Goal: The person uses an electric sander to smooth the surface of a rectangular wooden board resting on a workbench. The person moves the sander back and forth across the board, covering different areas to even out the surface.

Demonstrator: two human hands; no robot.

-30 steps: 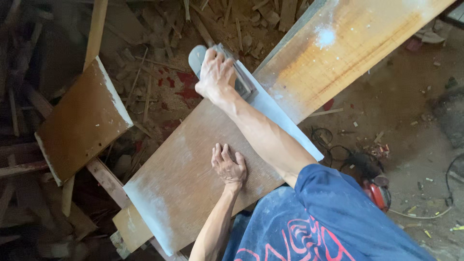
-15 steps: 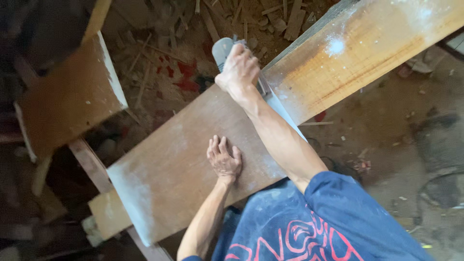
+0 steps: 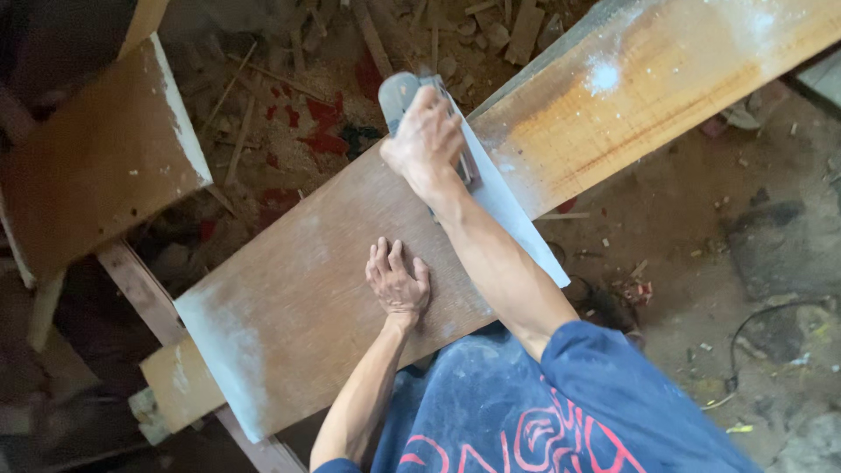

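- The brown board (image 3: 324,289) lay flat on timber supports, its long axis running from lower left to upper right across the view. It looked stiff, fairly heavy and dusty, so likely a little slick on top. Any lift would best take it by the long edges.
- A longer pale plank (image 3: 648,96) carried on beyond it toward the upper right, along much the same line.
- A second brown panel (image 3: 96,166) sat apart at the upper left, over a floor littered with wood scraps (image 3: 289,79).
- The grey hand plane (image 3: 412,105) sat at the board's far end, near where the plank began, its nose pointing up and left. It seemed solid and weighty, best gripped from above at the handle.
- The right hand (image 3: 427,136) was wrapped closed over the plane's top.
- The left hand (image 3: 396,282) lay flat, fingers spread, pressing on the board's middle and holding nothing.
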